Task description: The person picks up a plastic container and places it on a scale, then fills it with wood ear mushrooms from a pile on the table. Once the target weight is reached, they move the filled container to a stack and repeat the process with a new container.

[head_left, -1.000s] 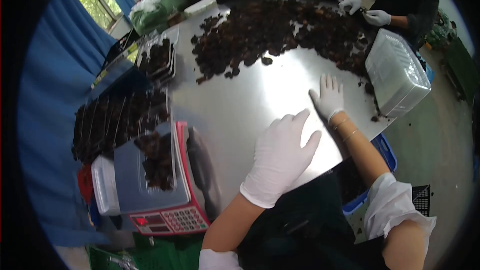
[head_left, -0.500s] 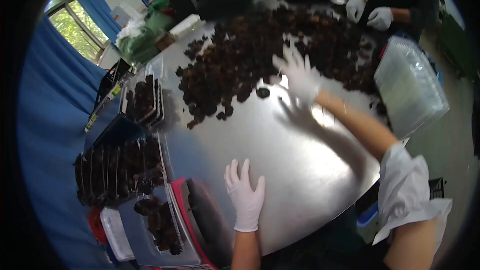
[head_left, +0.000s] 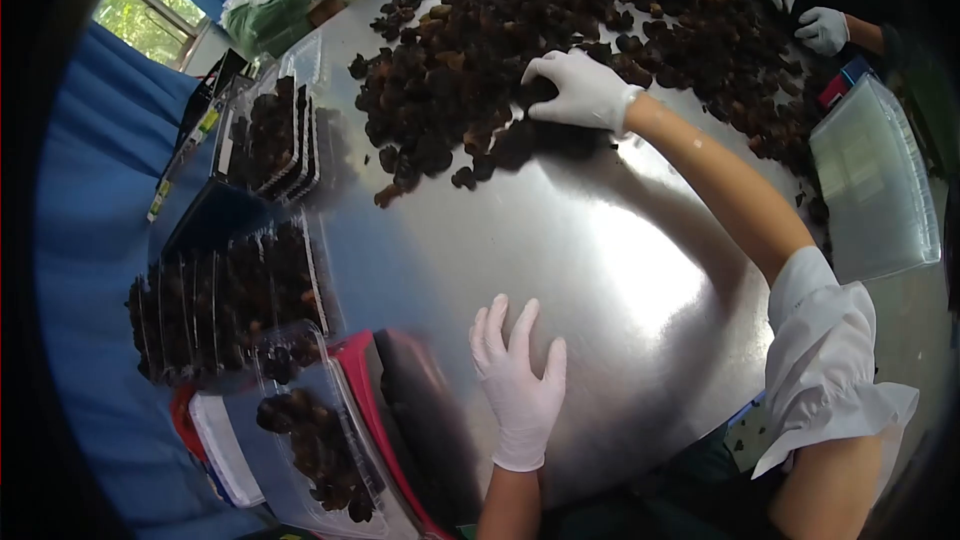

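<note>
Dark, curled pieces point(head_left: 440, 70) lie in a broad pile over the far half of a shiny metal table point(head_left: 600, 310). My right hand point(head_left: 580, 92), in a white glove, rests at the near edge of the pile with its fingers curled over the pieces; what lies between the fingertips is hidden. Nearer to me, my left hand point(head_left: 518, 380), also gloved, lies over the bare metal with its fingers spread and holds nothing. To its left is a clear tray point(head_left: 345, 420) with a clump of dark pieces inside.
Filled clear trays point(head_left: 225, 305) stand in a row at the left, with stacked ones point(head_left: 285, 140) behind. Empty clear containers point(head_left: 870, 180) are stacked at the right edge. Another person's gloved hands point(head_left: 822, 30) are at the far right. A red-rimmed tray point(head_left: 365, 390) sits near my left hand.
My right hand has come down onto the pile, its spread fingers now curled. The view has shifted, and my left hand remains spread over the metal.
</note>
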